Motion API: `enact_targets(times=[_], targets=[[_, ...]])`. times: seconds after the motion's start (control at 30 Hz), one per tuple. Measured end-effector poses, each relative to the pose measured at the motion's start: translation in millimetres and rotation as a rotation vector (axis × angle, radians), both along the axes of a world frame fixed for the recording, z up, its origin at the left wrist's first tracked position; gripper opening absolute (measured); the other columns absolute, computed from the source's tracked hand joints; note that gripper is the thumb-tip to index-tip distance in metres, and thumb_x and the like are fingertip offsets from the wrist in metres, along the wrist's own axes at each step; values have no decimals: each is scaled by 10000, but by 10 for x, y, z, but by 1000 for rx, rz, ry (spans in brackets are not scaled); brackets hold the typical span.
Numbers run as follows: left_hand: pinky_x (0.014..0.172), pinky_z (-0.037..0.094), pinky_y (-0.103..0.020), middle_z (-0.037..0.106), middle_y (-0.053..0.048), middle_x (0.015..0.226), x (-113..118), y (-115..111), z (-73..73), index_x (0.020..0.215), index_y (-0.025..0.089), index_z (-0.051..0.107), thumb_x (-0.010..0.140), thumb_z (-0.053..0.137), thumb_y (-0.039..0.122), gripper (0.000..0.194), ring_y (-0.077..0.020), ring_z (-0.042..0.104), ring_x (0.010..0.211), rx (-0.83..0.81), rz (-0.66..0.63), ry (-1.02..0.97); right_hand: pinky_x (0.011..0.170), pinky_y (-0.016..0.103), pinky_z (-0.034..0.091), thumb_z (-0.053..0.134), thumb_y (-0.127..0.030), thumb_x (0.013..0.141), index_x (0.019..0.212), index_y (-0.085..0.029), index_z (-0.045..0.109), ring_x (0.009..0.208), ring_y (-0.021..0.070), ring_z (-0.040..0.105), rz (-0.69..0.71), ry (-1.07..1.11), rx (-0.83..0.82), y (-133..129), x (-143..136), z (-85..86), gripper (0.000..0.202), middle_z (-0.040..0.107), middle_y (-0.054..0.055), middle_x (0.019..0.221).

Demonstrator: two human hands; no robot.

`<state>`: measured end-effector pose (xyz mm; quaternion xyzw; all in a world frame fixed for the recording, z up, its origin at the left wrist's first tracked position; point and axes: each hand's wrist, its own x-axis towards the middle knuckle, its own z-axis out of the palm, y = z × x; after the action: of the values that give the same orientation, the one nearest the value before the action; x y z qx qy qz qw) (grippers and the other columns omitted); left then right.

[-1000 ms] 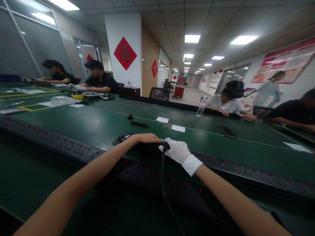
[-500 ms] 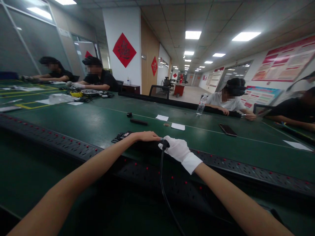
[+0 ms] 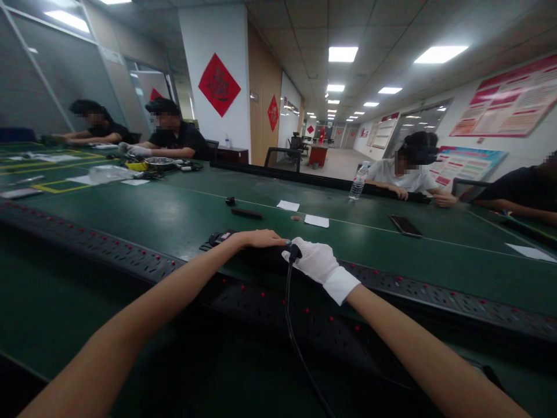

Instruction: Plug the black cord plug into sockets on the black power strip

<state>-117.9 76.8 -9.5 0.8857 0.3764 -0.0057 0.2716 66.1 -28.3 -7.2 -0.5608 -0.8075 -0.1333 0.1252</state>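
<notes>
My right hand (image 3: 314,259), in a white glove, is closed around a black plug (image 3: 295,252). A black cable (image 3: 289,313) hangs from that plug and runs down toward the bottom of the view. Bare, my left hand (image 3: 263,238) lies with fingers stretched out along the top of a dark, long device (image 3: 261,253), its fingertips close to the plug. A label shows at the device's left end; the hands hide much of the rest. Whether the plug touches the device, I cannot tell.
Long black socket strips with red lights (image 3: 278,302) run along the green table (image 3: 174,206). Beyond my hands lie a black bar (image 3: 246,213), white papers (image 3: 317,221), a phone (image 3: 405,226) and a water bottle (image 3: 358,181). Several people sit around the table.
The view has shifted slightly. Both hands keep about the same place, the right hand still on the plug and the left still on the dark device.
</notes>
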Motion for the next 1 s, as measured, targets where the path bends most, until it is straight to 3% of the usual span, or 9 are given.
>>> enact_targets(times=[0.77, 0.93, 1.0], targets=[[813, 334, -248, 576, -44, 1125, -10, -2, -7, 1097, 204, 581, 791, 312, 617, 580, -181, 517, 958, 3, -4, -26, 549, 248, 322, 301, -531, 837, 903, -249, 565, 685, 164, 591, -38, 20, -5, -8, -34, 2, 392, 644, 20, 777], [771, 349, -239, 608, -44, 1050, -1, -8, -1, 1043, 184, 608, 801, 305, 606, 573, -173, 530, 904, 6, -14, -28, 590, 256, 339, 280, -522, 849, 1092, -257, 497, 783, 179, 590, -9, 43, 29, -58, -36, 22, 420, 620, 53, 946], [766, 352, -232, 603, -42, 1060, -3, 4, -6, 1047, 180, 604, 807, 303, 598, 568, -168, 528, 906, 2, -29, -35, 599, 259, 344, 289, -520, 847, 1072, -245, 505, 788, 182, 588, 3, 60, 30, -53, -32, 11, 416, 613, 62, 954]])
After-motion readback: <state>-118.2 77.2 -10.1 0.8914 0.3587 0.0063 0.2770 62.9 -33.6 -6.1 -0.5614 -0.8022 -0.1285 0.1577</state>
